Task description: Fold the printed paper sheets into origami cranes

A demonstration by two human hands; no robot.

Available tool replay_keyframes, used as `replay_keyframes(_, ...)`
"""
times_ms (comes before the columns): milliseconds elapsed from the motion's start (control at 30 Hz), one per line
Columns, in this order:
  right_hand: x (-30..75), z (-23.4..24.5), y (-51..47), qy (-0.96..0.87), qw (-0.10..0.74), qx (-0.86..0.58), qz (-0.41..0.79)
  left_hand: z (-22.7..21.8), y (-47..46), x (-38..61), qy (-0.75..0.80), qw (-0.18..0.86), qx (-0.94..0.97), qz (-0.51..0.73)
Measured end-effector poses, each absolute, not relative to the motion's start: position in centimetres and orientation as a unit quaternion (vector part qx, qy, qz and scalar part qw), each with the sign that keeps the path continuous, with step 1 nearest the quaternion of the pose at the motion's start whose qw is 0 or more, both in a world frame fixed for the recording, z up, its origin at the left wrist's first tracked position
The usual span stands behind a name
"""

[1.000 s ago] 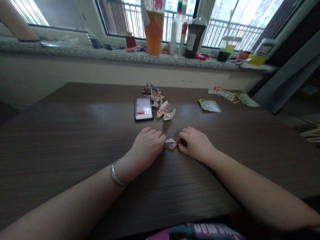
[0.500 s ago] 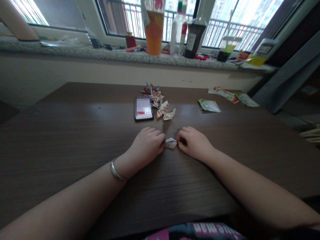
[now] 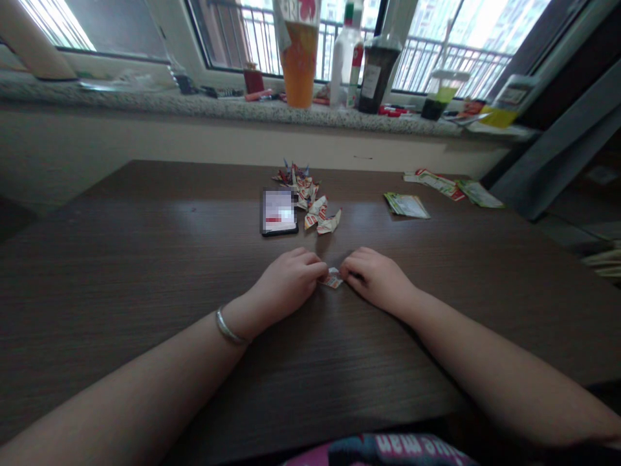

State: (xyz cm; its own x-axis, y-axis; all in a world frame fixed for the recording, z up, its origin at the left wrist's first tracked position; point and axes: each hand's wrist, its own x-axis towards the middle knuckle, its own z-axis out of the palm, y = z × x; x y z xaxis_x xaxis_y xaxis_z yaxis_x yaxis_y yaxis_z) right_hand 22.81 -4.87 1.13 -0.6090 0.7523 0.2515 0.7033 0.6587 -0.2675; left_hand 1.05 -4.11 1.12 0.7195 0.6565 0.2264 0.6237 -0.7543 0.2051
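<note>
A small piece of folded printed paper [image 3: 333, 279] lies on the brown table between my hands. My left hand [image 3: 295, 275], with a silver bangle at the wrist, has its fingers closed on the paper's left side, the fingertips partly over it. At the opposite edge my right hand [image 3: 371, 272] pinches the paper between thumb and fingers. Just beyond are several folded paper pieces [image 3: 316, 210] in a loose row, made of similar printed paper. A phone [image 3: 279, 213] with a lit, blurred screen lies left of them.
Stacked printed papers [image 3: 406, 205] lie at the right, with more paper strips [image 3: 440, 184] behind. On the granite windowsill [image 3: 204, 105] stand a tall cup of orange drink [image 3: 297, 68], a clear bottle [image 3: 340, 65] and a dark cup [image 3: 376, 77]. A grey curtain [image 3: 548, 155] hangs at right.
My left hand has shifted slightly right, its fingertips now covering more of the paper. My right fingers have moved a little left and closed in on the paper's edge.
</note>
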Motion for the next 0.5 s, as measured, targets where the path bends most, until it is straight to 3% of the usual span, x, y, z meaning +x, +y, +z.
replay_keyframes(300,22.87,1.73,-5.39,-0.908,0.166,-0.377,0.074,0.68,-3.55,1.00,0.400,0.167,0.873,0.224)
replay_keyframes(500,22.81,1.38,-5.27,-0.864,0.247,-0.418,0.136,1.32,-3.53,1.18,0.433,0.302,0.814,0.241)
